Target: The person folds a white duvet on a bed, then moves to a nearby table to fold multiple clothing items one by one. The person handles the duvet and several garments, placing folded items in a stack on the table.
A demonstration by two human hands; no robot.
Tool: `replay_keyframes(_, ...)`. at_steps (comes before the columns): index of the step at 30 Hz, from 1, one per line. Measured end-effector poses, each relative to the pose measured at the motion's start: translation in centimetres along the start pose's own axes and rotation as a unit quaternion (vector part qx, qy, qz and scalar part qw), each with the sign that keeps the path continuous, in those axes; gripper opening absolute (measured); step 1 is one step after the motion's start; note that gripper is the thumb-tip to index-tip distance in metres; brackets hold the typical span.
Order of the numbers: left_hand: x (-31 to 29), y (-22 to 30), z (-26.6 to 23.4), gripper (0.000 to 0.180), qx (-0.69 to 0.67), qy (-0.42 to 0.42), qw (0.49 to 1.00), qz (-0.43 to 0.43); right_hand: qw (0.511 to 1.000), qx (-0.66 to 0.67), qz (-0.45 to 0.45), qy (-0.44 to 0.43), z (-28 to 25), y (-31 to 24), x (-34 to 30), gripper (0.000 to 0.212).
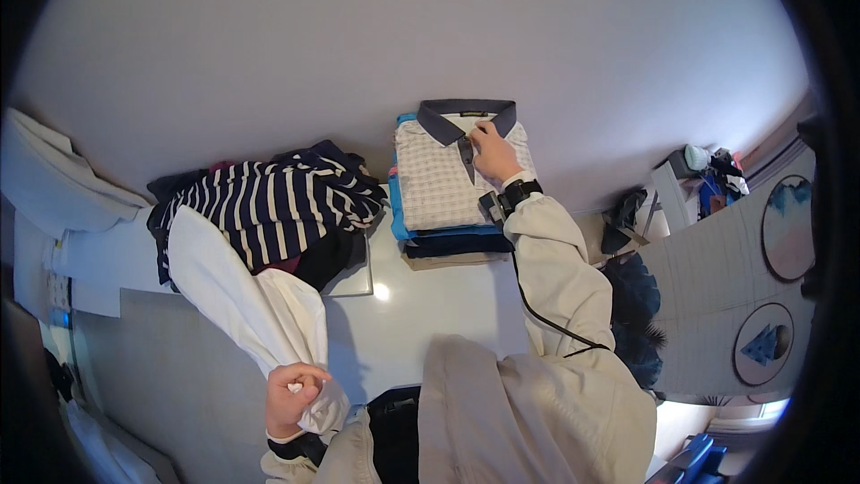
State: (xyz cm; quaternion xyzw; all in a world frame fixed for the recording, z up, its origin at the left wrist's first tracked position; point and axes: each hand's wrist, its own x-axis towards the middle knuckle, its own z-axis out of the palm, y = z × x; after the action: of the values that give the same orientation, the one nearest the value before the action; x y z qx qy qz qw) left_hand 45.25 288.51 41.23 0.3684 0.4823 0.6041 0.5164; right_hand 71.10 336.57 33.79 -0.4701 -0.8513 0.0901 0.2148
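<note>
My right hand [494, 153] rests flat on a folded checked polo shirt with a dark collar [439, 175], which tops a stack of folded clothes [448, 242] on the white table [421, 305]. My left hand [294, 397] is closed on a white garment [242, 291] that stretches from my fist up to a loose pile of clothes. On top of that pile lies a navy and white striped shirt [269, 202].
A pale wall [403, 36] stands behind the table. At right are a small shelf with clutter [703, 175], dark items on the floor [627, 215] and a patterned mat with round shapes [761, 305]. A white surface [54, 188] lies at the left.
</note>
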Motion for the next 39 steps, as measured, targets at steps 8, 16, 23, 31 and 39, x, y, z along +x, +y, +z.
replay_keyframes(8,-2.7,0.3,-0.9,0.025,-0.035,0.023,0.996,-0.082,0.995,0.096,0.016,0.016,-3.4,-1.3,-7.5,0.021)
replay_keyframes(16,-0.2,-5.3,2.0,0.022,0.049,-0.056,0.989,-0.13,0.563,0.816,0.082,-0.101,-5.5,-15.5,-20.5,0.007)
replay_keyframes(23,-3.0,-7.3,1.7,0.043,-0.155,0.077,0.974,-0.144,0.351,0.846,0.115,-0.386,-0.4,-29.5,-25.7,0.01)
replay_keyframes(31,-16.5,-5.3,-5.0,0.051,-0.106,0.167,0.979,-0.051,0.126,0.823,0.178,-0.524,0.0,-40.6,-27.5,0.007)
replay_keyframes(39,-30.0,-7.0,-7.3,0.033,0.11,0.371,0.896,-0.218,0.048,0.847,0.067,-0.525,-1.6,-49.1,-23.2,0.006)
